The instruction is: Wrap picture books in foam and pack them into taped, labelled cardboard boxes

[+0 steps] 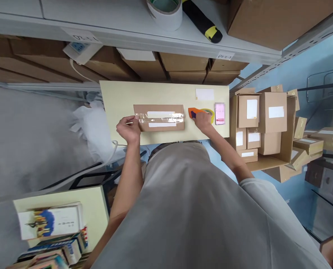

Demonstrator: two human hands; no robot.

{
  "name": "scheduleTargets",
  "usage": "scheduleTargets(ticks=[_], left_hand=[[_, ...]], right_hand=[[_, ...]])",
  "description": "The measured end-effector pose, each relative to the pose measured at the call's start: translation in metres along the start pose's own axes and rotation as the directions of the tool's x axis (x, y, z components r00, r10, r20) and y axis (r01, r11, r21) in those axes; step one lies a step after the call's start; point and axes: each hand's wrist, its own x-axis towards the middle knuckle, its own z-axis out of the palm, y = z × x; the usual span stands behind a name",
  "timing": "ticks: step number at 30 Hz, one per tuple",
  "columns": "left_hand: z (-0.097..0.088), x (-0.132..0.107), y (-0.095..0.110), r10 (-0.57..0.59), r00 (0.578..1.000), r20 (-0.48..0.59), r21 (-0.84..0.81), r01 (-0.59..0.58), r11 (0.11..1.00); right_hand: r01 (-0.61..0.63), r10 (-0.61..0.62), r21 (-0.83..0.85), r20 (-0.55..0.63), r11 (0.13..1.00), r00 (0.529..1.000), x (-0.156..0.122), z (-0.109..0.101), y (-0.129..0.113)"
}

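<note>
On the pale yellow surface (120, 98), a cardboard box (159, 128) already carries clear tape (159, 118) along its top; whether the ends are pressed down is unclear. The left hand (129, 129) touches its left end, pinching or pressing, indistinguishably. The right hand (202, 121) grasps an orange dispenser (192, 111).

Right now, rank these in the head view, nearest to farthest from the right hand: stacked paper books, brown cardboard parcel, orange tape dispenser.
1. Orange tape dispenser: in the right hand.
2. Brown cardboard parcel: to its left.
3. Stacked paper books: lower left corner.
</note>
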Motion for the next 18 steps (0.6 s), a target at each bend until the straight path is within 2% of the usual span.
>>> scheduleTargets(ticks=[3,7,10,14,18], left_hand=[[0.001,-0.001,-0.003,0.009,1.0,-0.004,-0.038,-0.009,0.999],[0.002,0.0,-0.004,0.009,1.0,-0.005,-0.057,-0.01,0.998],[0.002,0.001,-0.004,0.007,1.0,-0.003,-0.066,-0.007,0.998],[0.001,0.002,-0.005,0.012,1.0,0.014,-0.073,-0.011,0.997],[0.001,0.001,-0.005,0.015,0.999,0.033,-0.092,-0.012,0.996]], right_hand=[[-0.104,0.109,0.084,-0.063,0.991,0.992,0.002,0.037,0.007],[-0.168,0.203,0.205,-0.162,0.964,0.966,0.001,0.086,0.014],[-0.187,0.242,0.246,-0.214,0.951,0.946,0.003,0.112,0.015],[-0.215,0.267,0.253,-0.196,0.943,0.943,0.004,0.12,0.017],[-0.221,0.291,0.315,-0.193,0.923,0.937,-0.006,0.105,0.018]])
